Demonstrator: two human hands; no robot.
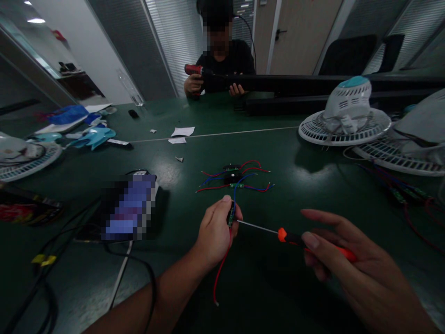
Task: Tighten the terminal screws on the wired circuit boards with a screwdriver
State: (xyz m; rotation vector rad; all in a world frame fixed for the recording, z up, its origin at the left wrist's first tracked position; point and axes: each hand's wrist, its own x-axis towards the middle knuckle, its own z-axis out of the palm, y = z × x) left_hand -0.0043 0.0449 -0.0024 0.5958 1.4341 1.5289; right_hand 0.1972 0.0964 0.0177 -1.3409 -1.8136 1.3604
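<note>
My left hand pinches a small green circuit board with a red wire hanging down from it and a blue wire rising from it. My right hand grips an orange-handled screwdriver; its thin metal tip points left and touches the board. Just beyond my hands, several more small boards with red and blue wires lie on the dark green table.
White fan parts lie at the right, another fan grille at the left. A blurred-out device with black cables sits left of my hands. Paper scraps lie mid-table. Across the table a person holds a red power drill.
</note>
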